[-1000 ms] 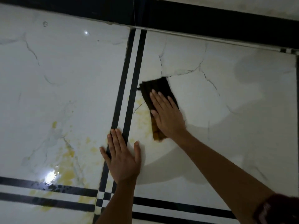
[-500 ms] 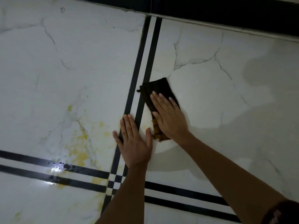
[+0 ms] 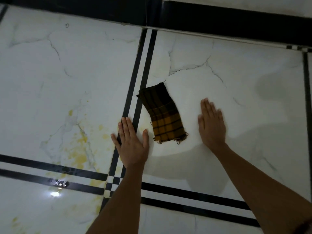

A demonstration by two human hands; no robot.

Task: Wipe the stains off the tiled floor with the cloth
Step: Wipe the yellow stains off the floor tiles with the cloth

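A folded brown and yellow checked cloth (image 3: 162, 114) lies by itself on the white marbled floor tile (image 3: 228, 85), just right of a double black stripe. My left hand (image 3: 130, 142) rests flat on the floor over that stripe, left of the cloth's near end. My right hand (image 3: 211, 123) is flat and open to the right of the cloth, apart from it and slightly blurred. Yellow stains (image 3: 79, 147) spread over the tile to the left of my left hand.
Double black stripes (image 3: 143, 68) run away from me and another pair (image 3: 194, 196) crosses near me. A black skirting band (image 3: 219, 22) edges the floor at the far side. A bright light reflection (image 3: 54, 194) sits at the lower left.
My right hand has let go of the cloth and moved off it to the right. The cloth now lies uncovered. My left hand stays flat on the stripe.
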